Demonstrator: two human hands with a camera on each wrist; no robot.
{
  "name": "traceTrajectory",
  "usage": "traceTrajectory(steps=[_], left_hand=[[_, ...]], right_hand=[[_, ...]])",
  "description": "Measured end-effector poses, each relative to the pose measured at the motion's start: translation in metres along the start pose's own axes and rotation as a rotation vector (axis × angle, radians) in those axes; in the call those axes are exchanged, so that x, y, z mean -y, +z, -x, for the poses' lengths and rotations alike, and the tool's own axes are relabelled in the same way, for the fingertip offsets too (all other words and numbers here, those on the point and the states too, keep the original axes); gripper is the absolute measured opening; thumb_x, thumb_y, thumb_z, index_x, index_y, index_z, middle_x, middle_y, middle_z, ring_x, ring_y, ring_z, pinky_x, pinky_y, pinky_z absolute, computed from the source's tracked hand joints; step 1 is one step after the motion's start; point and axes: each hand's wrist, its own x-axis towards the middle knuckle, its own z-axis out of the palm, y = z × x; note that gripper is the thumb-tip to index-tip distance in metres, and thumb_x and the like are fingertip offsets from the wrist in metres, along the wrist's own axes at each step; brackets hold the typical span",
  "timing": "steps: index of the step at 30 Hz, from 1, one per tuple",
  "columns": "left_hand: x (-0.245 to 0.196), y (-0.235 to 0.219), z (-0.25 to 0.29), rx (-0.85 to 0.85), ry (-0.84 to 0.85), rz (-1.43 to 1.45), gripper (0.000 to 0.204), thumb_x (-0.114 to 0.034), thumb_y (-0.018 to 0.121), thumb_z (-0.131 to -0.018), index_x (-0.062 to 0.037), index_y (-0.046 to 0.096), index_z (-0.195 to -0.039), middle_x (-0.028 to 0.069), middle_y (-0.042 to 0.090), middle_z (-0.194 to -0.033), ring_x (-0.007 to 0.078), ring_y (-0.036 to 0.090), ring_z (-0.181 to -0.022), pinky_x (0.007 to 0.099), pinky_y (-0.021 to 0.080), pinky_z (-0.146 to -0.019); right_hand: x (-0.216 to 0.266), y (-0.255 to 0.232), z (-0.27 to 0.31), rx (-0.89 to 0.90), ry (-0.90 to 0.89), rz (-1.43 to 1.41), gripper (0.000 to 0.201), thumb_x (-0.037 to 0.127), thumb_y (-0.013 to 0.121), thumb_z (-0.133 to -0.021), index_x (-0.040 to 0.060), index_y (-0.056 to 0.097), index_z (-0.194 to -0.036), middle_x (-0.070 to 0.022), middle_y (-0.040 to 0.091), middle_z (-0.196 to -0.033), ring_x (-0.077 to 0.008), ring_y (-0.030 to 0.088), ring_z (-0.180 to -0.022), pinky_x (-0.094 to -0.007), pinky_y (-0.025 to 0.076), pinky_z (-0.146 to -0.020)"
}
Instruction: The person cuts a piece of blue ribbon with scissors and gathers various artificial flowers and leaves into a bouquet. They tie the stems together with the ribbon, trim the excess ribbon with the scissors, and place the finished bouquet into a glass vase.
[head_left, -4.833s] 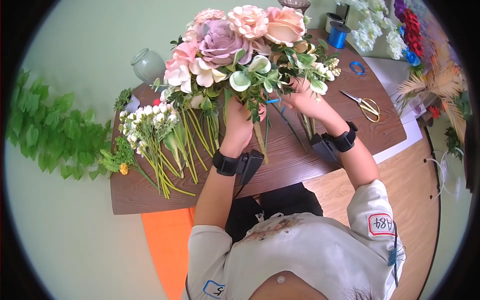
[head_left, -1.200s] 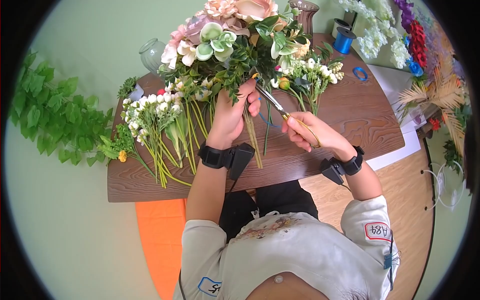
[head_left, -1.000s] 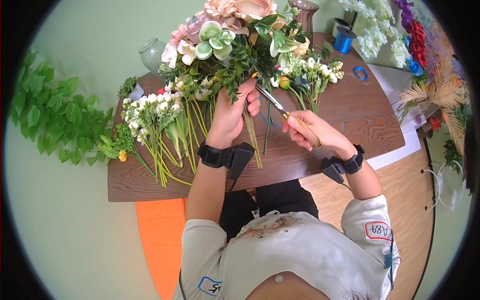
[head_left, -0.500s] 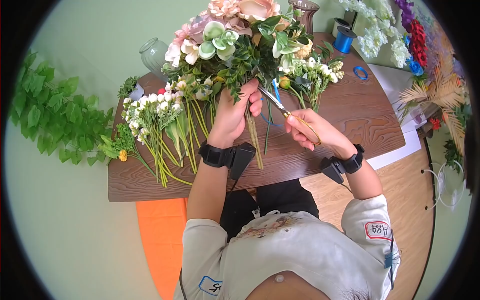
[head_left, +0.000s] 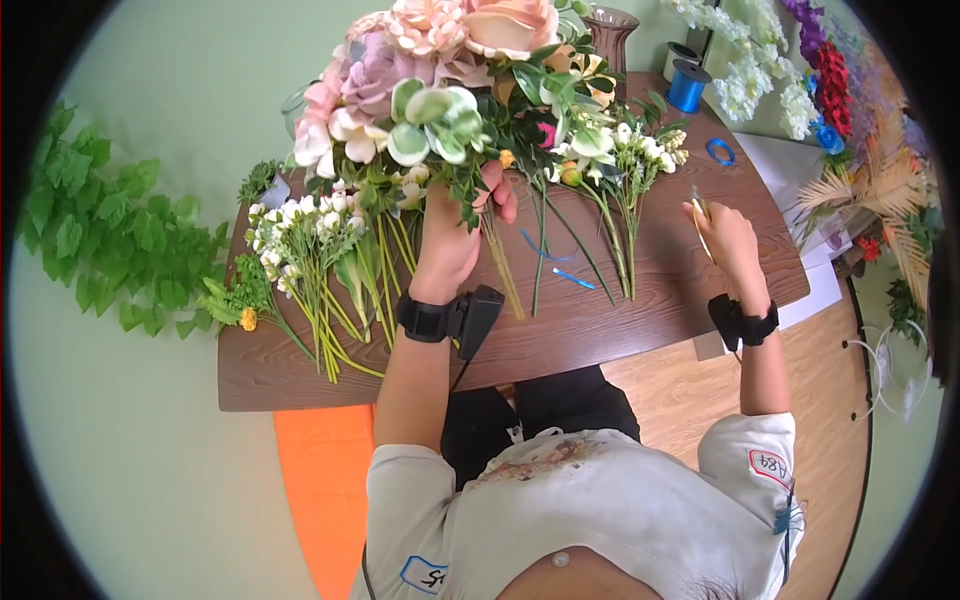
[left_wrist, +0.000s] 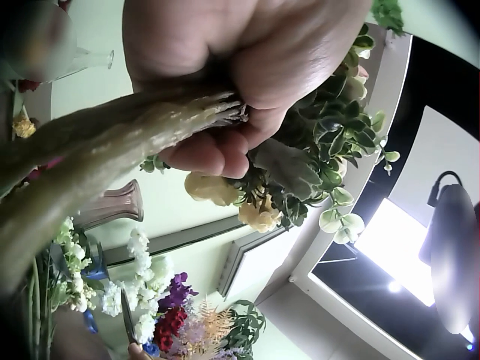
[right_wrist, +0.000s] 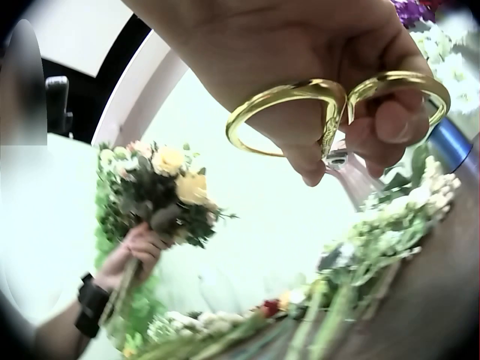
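Note:
In the head view my left hand (head_left: 448,245) grips a bouquet (head_left: 430,110) by its bundled stems, up off the table. Pink, peach and mauve blooms with green leaves crown it. The left wrist view shows the thick stems (left_wrist: 112,146) running through the curled fingers. Over the table's right side, my right hand (head_left: 730,242) holds scissors with gold handles (right_wrist: 292,91), well apart from the bouquet. A short blue ribbon piece (head_left: 573,279) lies on the table below the bouquet, near a thin blue strand (head_left: 538,246).
White-flowered stems (head_left: 310,235) lie on the table (head_left: 450,360) at left; more sprigs (head_left: 635,160) lie right of the bouquet. A blue ribbon spool (head_left: 687,88), a blue ribbon loop (head_left: 720,152) and a brownish glass vase (head_left: 612,40) stand or lie farther back.
The scissors have left the bouquet's binding point and moved right with my right hand. A cut blue ribbon piece has dropped onto the table. The bouquet has come up closer to the camera.

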Motion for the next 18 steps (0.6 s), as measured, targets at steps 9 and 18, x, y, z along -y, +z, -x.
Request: traceTrajectory(steps=[9,18], left_hand=[[0.053,-0.032,-0.004,-0.242,0.145,-0.46,0.025,-0.008,0.059,-0.07,0.0022,0.053,-0.092,0.0078,0.058,-0.08,0.0117,0.052,-0.067,0.0258,0.041,-0.059],[0.053,-0.032,-0.007,-0.14,0.052,-0.528,0.022,-0.018,0.052,-0.077,0.0011,0.055,-0.087,0.0107,0.057,-0.079,0.022,0.055,-0.074,0.0308,0.041,-0.065]], right_hand=[[-0.086,0.037,-0.012,-0.067,0.148,0.391,0.039,0.035,0.047,-0.076,-0.0016,0.059,-0.068,-0.0213,0.057,-0.068,-0.0369,0.058,-0.066,-0.0422,0.047,-0.06],[-0.109,0.05,-0.016,-0.067,0.097,0.387,0.025,0.022,0.051,-0.075,-0.0015,0.059,-0.068,-0.0201,0.058,-0.071,-0.0343,0.058,-0.066,-0.0391,0.048,-0.06]])
